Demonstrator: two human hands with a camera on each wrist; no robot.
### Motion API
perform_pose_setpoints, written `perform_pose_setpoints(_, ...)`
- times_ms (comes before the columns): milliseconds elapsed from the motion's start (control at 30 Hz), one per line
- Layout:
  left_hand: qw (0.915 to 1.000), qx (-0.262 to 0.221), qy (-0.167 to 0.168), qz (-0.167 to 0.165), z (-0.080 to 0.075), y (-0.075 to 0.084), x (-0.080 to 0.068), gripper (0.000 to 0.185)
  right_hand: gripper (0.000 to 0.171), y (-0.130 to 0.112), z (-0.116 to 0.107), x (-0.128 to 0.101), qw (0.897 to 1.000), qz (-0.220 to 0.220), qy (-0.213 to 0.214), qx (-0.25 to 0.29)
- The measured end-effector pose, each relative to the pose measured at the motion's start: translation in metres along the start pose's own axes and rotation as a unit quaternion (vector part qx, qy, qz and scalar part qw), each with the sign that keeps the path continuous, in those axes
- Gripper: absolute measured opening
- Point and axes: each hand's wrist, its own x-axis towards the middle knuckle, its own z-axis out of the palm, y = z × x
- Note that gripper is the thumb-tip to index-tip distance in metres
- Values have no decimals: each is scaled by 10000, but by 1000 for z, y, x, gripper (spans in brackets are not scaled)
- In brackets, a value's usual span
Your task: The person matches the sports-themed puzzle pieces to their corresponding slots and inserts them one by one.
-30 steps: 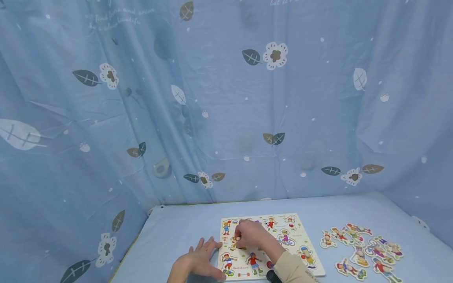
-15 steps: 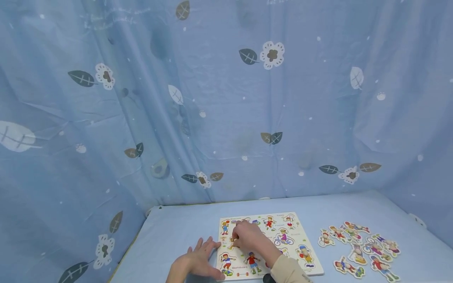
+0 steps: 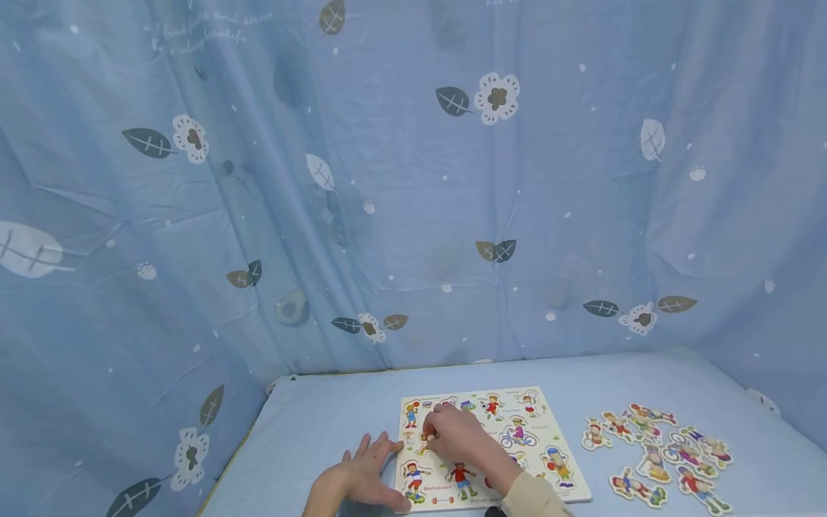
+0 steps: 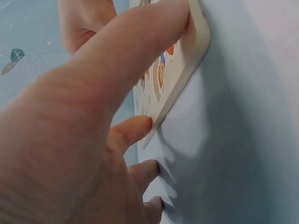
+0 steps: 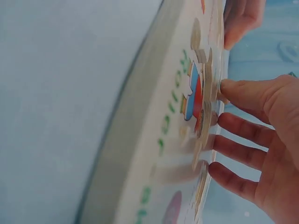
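A wooden knobbed puzzle board (image 3: pixel 545 444) printed with sports figures lies flat on the table. My right hand (image 3: pixel 456 432) is over its left middle, pinching the knob of a small figure-shaped puzzle piece (image 3: pixel 423 446), most of which the hand covers. In the right wrist view, the thumb (image 5: pixel 247 94) meets a knob low over the board while the other fingers spread beside it. My left hand (image 3: pixel 363 474) lies at the board's left edge, fingers spread. Its thumb (image 4: pixel 154 28) and index finger (image 4: pixel 135 129) touch the edge; the others rest on the table.
Several loose figure pieces (image 3: pixel 701 490) with knobs lie in a group on the table (image 3: pixel 336 413) right of the board. Other figures, such as the cyclist (image 3: pixel 518 432), show on the board. A blue patterned curtain (image 3: pixel 413 215) hangs behind and at the sides.
The head view has shifted slightly. My right hand has moved a little over the same spot, and the piece beneath it has turned slightly. My left hand stays at the board's edge.
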Motion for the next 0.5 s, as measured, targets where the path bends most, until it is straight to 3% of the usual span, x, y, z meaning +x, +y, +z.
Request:
perform_pose_setpoints(233,9999,109,-6,93,0,0,-1,88,14,6,-10,-9,9993,-18,-6,363)
perform_pose_setpoints(500,9998,91,130,113,5,-4,2,91,18,26,-23,-25,9983,88,327,465)
